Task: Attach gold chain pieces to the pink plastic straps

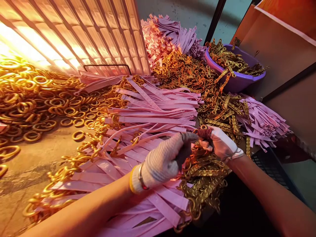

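Metal loop [203, 127] at the right fingertips, left hand just beside it

Gold rings [33, 135] lay at our far left, some loose on the brown desk [46, 149]. Next came the pink straps [158, 120], most of them with their long axes running across our view from left to right. Gold links at their left ends faced the rings, and their right ends pointed roughly toward our hands.

Our left hand [161, 161], in a striped glove, hung over the straps and reached rightward. Its fingertips were dark and blurred, so we could not tell whether those fingers were apart or pinched on anything.

Just right of those tips was the loop, at the upper side of our right hand [219, 141]. We judged this to be the relation that mattered: the right hand was nearer to the loop, with the left close on its other side. The right fingers, partly wrapped in white and dark red, were curled together; we could not tell whether they gripped the loop. Which way its opening faced was too small to read.

Below and between the hands, brass chain pieces [206, 182] drooped at the desk's edge. Farther right, behind our right hand, stood a purple basin [237, 80].
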Motion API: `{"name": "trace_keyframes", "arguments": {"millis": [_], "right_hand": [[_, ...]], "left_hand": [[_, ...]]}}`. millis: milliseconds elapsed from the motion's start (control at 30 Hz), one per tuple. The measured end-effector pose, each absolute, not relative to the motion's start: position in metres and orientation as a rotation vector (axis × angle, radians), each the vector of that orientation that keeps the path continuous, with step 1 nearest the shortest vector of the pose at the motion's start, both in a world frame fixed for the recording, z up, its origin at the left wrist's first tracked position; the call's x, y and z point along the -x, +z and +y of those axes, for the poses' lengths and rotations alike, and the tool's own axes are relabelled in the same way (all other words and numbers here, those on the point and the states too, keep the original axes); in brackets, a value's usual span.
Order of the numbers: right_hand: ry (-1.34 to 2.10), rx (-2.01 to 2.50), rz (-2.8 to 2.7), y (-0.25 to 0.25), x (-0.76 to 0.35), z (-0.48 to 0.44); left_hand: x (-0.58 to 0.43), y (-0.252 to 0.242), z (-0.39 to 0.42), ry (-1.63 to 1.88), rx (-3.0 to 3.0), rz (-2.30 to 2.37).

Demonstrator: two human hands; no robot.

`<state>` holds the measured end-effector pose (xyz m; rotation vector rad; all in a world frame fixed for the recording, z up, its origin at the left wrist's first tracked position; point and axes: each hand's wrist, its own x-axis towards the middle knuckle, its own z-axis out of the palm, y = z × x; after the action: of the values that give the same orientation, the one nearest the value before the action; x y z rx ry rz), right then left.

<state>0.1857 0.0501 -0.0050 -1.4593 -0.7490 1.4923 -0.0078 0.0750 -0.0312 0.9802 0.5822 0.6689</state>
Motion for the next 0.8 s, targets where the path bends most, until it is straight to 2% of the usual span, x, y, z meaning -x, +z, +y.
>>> {"name": "trace_keyframes", "arguments": {"millis": [100,233,367,633,800], "right_hand": [[1.444,1.447,-0.819,0.000,-0.180,0.045],[1.545,1.340,-0.968,0.006,-0.158,0.037],[1.596,1.229,-1.034,0.005,-0.149,0.038],[1.418,1.272,-0.991,-0.002,-0.154,0.043],[1.330,1.253,-0.910,-0.001,-0.161,0.046]], "left_hand": [[0.004,-0.041,0.087,0.632,-0.721,0.638],[-0.001,-0.057,0.101,0.527,-0.352,0.572],[-0.001,-0.059,0.102,0.526,-0.317,0.488],[0.002,-0.057,0.098,0.572,-0.324,0.591],[0.005,-0.052,0.092,0.518,-0.453,0.467]]}}
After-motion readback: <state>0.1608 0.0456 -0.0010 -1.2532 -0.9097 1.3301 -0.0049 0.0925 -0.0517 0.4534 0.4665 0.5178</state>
